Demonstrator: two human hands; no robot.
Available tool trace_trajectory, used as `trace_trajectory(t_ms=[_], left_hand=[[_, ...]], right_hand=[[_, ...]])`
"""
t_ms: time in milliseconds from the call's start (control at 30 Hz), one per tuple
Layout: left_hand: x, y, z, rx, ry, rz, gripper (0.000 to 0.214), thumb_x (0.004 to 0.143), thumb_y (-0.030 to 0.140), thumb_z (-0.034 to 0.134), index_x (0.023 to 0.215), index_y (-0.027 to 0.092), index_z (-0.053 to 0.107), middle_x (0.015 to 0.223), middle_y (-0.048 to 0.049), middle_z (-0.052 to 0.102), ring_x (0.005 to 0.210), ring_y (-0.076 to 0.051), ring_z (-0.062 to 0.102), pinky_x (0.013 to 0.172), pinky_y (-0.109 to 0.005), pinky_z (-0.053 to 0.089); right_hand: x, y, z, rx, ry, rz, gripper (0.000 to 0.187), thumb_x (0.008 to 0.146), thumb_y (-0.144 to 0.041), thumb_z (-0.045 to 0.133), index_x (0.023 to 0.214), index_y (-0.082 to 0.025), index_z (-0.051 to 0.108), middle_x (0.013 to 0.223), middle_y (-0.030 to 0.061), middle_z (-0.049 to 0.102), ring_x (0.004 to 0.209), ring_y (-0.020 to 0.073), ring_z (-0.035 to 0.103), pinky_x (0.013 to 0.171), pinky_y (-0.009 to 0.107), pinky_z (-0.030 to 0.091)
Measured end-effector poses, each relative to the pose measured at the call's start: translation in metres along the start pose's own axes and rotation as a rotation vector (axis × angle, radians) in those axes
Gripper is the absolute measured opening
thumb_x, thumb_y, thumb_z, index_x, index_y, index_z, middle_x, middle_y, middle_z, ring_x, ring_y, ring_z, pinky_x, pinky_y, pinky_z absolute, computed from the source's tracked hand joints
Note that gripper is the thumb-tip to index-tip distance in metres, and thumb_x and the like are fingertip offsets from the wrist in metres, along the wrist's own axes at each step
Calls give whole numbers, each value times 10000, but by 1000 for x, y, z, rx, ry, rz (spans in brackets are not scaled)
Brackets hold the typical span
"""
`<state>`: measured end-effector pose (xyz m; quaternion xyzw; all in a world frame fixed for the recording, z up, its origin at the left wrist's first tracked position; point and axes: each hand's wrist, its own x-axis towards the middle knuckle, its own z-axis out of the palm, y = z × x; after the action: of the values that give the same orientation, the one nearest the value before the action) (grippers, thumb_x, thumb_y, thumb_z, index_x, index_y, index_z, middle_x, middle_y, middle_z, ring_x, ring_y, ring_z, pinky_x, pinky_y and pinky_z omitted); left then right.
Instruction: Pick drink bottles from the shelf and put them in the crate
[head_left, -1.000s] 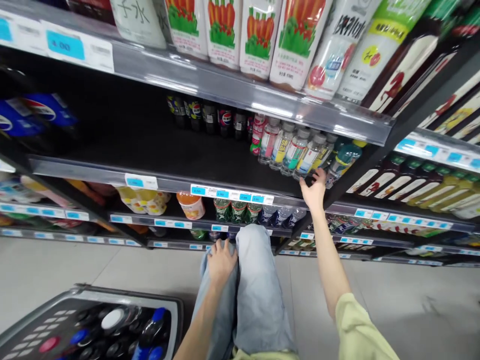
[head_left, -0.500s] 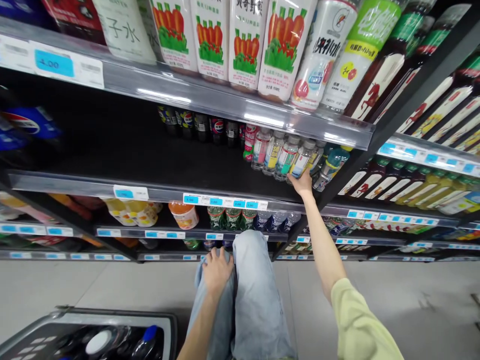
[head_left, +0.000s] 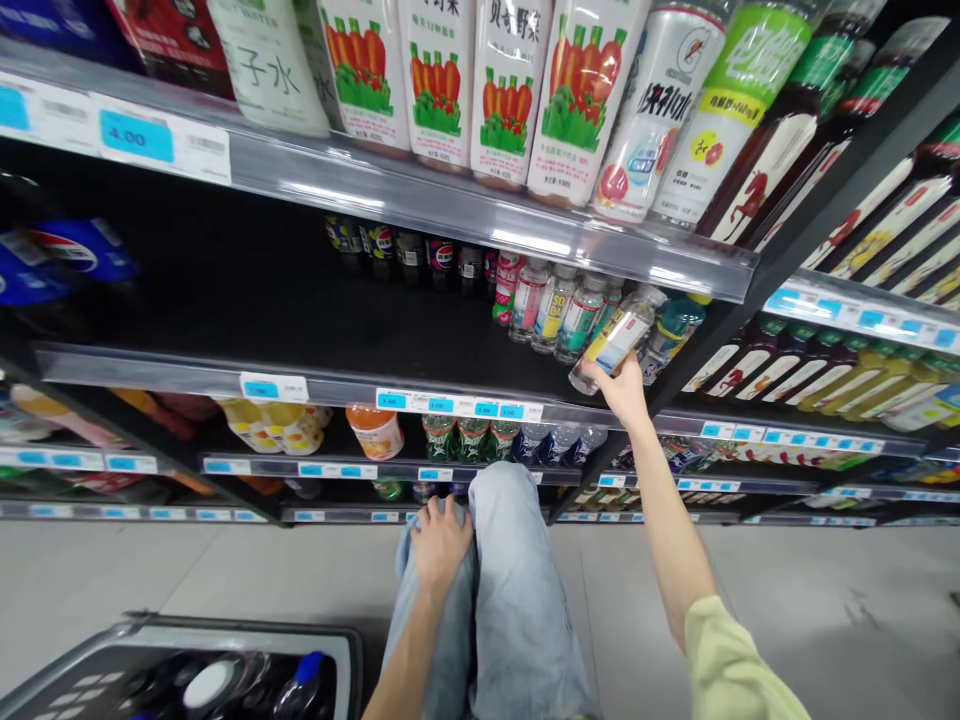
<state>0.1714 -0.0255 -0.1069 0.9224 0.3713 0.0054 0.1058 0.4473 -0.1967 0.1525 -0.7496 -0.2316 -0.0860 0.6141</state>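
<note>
My right hand (head_left: 624, 392) is closed round a clear bottle (head_left: 616, 338) with a yellow and white label. That bottle leans to the right over the middle shelf, near its front edge. Just left of it stand a yellow-labelled soda bottle (head_left: 553, 310), a green-labelled bottle (head_left: 580, 322) and a pink-labelled bottle (head_left: 528, 300). A teal bottle with a yellow cap (head_left: 679, 325) is on the right, partly behind my hand. My left hand (head_left: 441, 540) lies on my left knee, fingers laid out over the jeans, holding nothing.
A grey crate (head_left: 247, 635) with dark bottles sits on the floor at lower left. Carrot-label cartons (head_left: 506, 120) stand on the upper shelf, its clear front rail (head_left: 450, 205) above my right hand. A black upright (head_left: 817, 175) divides the shelves on the right.
My right hand has pulled the yellow-and-white-labelled bottle out of the row and tilted it. The view has shifted slightly; my left hand stays on the knee.
</note>
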Motion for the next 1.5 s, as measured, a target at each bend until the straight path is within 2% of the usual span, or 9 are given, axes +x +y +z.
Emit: trace_trajectory(t_ms=[200, 333, 467, 667, 900, 1033, 1133, 1333, 1500], left_hand=[[-1, 0, 1, -20, 8, -1, 549, 1089, 370, 473, 1531, 106, 664, 1568, -272, 589, 1360, -415, 597, 1003, -517, 571], [0, 3, 0, -46, 8, -3, 531, 1081, 365, 498, 1499, 97, 687, 1541, -278, 605, 1353, -428, 593, 996, -530, 570], [0, 6, 2, -67, 21, -12, 515, 1076, 350, 506, 1473, 84, 697, 1494, -282, 625, 1330, -438, 595, 991, -551, 563], [-2, 10, 3, -67, 6, -8, 500, 1079, 355, 503, 1449, 86, 705, 1455, -285, 633, 1318, -443, 584, 986, -561, 554], [-4, 15, 3, -50, -36, -8, 476, 1106, 327, 483, 1466, 100, 697, 1499, -281, 603, 1338, -430, 583, 1028, -552, 546], [-4, 17, 1, -16, -73, 17, 522, 1114, 195, 359, 1542, 91, 640, 1521, -275, 589, 1360, -412, 567, 1038, -540, 538], [-2, 17, 0, -24, -66, 9, 494, 1121, 290, 422, 1495, 76, 663, 1524, -287, 590, 1331, -427, 568, 1019, -555, 539], [4, 20, 1, -31, -54, -7, 466, 1097, 332, 474, 1413, 78, 704, 1456, -282, 637, 1283, -430, 574, 1008, -568, 525], [2, 25, 0, -33, -73, 22, 462, 1099, 267, 417, 1407, 76, 702, 1415, -283, 643, 1264, -420, 567, 1009, -567, 513]], right_hand=[[-65, -14, 0, 428, -101, 224, 542, 738, -497, 945, 1116, -273, 627, 883, -20, 756, 710, 228, 764, 701, 441, 714], [-113, -8, 7, 669, -280, 254, 507, 710, -466, 964, 1079, -254, 688, 878, -4, 775, 584, 186, 720, 557, 372, 674], [-171, 6, 32, 888, -505, 344, 511, 727, -608, 942, 964, -206, 736, 855, 38, 756, 545, 182, 702, 475, 330, 632], [-237, 27, 81, 1144, -476, 762, 636, 846, -863, 724, 1040, -258, 743, 739, 9, 701, 501, 194, 654, 410, 321, 581], [-245, 69, 80, 1165, -436, 830, 606, 770, -759, 859, 1003, -204, 794, 933, 82, 781, 701, 233, 727, 552, 389, 662], [-248, 91, 72, 1169, -322, 823, 550, 724, -598, 942, 1090, -218, 786, 1030, 66, 785, 714, 192, 698, 564, 347, 656], [-248, 97, 72, 1140, -332, 844, 611, 691, -638, 971, 1095, -217, 790, 979, 53, 776, 715, 184, 695, 556, 305, 623], [-239, 93, 73, 1189, -225, 889, 478, 940, -697, 736, 1086, -243, 770, 979, 51, 795, 716, 179, 676, 587, 319, 631], [-243, 97, 67, 1109, -167, 930, 456, 932, -636, 761, 1102, -213, 762, 965, 71, 830, 805, 227, 773, 676, 361, 682]])
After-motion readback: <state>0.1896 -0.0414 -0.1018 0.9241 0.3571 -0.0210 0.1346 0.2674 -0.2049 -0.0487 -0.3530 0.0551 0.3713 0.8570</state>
